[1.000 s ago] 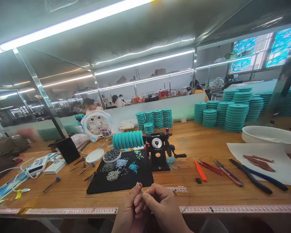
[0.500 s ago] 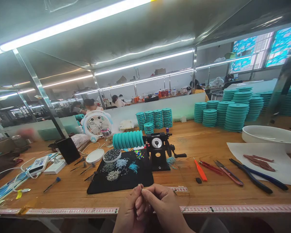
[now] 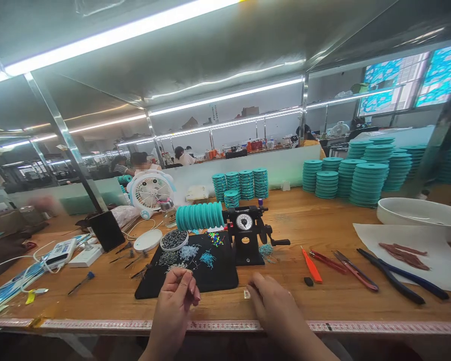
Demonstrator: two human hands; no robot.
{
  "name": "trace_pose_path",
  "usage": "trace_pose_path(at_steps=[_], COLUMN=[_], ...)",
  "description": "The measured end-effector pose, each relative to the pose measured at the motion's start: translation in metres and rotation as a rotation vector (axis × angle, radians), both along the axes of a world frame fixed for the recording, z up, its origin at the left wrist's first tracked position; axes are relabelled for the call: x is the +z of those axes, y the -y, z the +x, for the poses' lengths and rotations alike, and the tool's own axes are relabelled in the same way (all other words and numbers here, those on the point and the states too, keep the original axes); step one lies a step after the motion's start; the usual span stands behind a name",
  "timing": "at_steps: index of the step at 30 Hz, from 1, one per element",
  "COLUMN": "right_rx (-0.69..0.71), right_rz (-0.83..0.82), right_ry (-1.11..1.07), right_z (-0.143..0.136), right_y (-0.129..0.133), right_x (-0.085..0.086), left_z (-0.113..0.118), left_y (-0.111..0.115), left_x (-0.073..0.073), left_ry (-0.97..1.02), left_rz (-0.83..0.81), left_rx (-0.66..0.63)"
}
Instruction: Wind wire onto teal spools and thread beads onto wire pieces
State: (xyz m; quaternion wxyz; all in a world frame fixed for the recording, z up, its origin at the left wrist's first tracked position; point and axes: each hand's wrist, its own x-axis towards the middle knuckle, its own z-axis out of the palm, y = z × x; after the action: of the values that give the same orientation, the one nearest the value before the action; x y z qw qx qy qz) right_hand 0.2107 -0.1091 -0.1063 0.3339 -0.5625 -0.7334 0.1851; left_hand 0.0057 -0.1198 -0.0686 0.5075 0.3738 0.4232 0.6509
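Note:
My left hand (image 3: 176,306) is closed in a pinch at the front edge of the black mat (image 3: 218,276); whatever it holds is too small to make out. My right hand (image 3: 274,306) rests over the wooden table with its fingers curled down, beside a short piece of measuring tape (image 3: 247,294), and its fingertips are partly hidden. Silver beads (image 3: 177,265) lie just behind my left hand. Beyond the mat stands a black winder with a dial (image 3: 244,222) and a row of teal spools (image 3: 199,216) on its left.
An orange tool (image 3: 311,265), red tweezers (image 3: 327,260), scissors (image 3: 357,272) and blue pliers (image 3: 402,276) lie to the right. A white bowl (image 3: 417,213) stands behind them. A tape strip (image 3: 97,325) runs along the front edge. People sit in the background.
My hands, together before, have moved apart: the left went left towards the mat, the right went right and opened a gap between them. The view has shifted slightly.

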Motion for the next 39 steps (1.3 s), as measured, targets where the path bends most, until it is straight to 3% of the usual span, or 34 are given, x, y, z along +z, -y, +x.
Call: trace_pose_path(at_steps=[3, 5, 8, 11, 13, 15, 17, 20, 22, 28, 34, 36, 39], right_rx=[-0.038, -0.046, 0.102, 0.515, 0.620, 0.490, 0.314, 0.253, 0.254, 0.270, 0.269, 0.246, 0.221], right_rz=[0.054, 0.076, 0.093, -0.199, -0.390, -0.376, -0.267, -0.188, -0.189, -0.170, -0.221, -0.282, -0.341], right_ry=[0.226, 0.207, -0.169, -0.679, -0.888, -0.905, -0.753, -0.521, -0.467, -0.439, -0.621, -0.760, -0.882], right_z=[0.004, 0.003, -0.007, -0.026, -0.037, -0.042, -0.043, -0.040, -0.040, -0.041, -0.039, -0.038, -0.037], right_y=[-0.002, 0.000, 0.008, 0.017, 0.018, 0.015, 0.010, 0.008, 0.008, 0.011, 0.005, 0.000, -0.008], right_x=[-0.003, -0.002, 0.006, 0.012, 0.009, 0.003, -0.002, -0.004, -0.003, -0.003, -0.008, -0.011, -0.013], left_z=[-0.006, -0.006, 0.003, 0.014, 0.017, 0.013, 0.006, -0.005, -0.008, -0.009, -0.005, 0.000, 0.010], left_y=[0.001, 0.008, 0.022, 0.032, 0.028, 0.015, -0.004, -0.036, -0.052, -0.072, -0.055, -0.043, -0.025], left_x=[-0.006, -0.009, -0.007, -0.003, -0.002, -0.004, -0.006, -0.009, -0.010, -0.012, -0.001, 0.002, 0.002], left_ry=[-0.289, -0.528, -0.901, -1.027, -1.005, -1.034, -1.190, -1.522, -1.608, -1.590, -1.441, -1.318, -0.976], left_rz=[0.036, 0.030, 0.138, 0.226, 0.199, 0.170, 0.150, 0.096, 0.063, 0.053, 0.060, 0.016, -0.111], left_rx=[0.043, 0.044, 0.008, -0.093, -0.101, -0.066, -0.024, 0.051, 0.053, -0.016, -0.035, -0.090, -0.210])
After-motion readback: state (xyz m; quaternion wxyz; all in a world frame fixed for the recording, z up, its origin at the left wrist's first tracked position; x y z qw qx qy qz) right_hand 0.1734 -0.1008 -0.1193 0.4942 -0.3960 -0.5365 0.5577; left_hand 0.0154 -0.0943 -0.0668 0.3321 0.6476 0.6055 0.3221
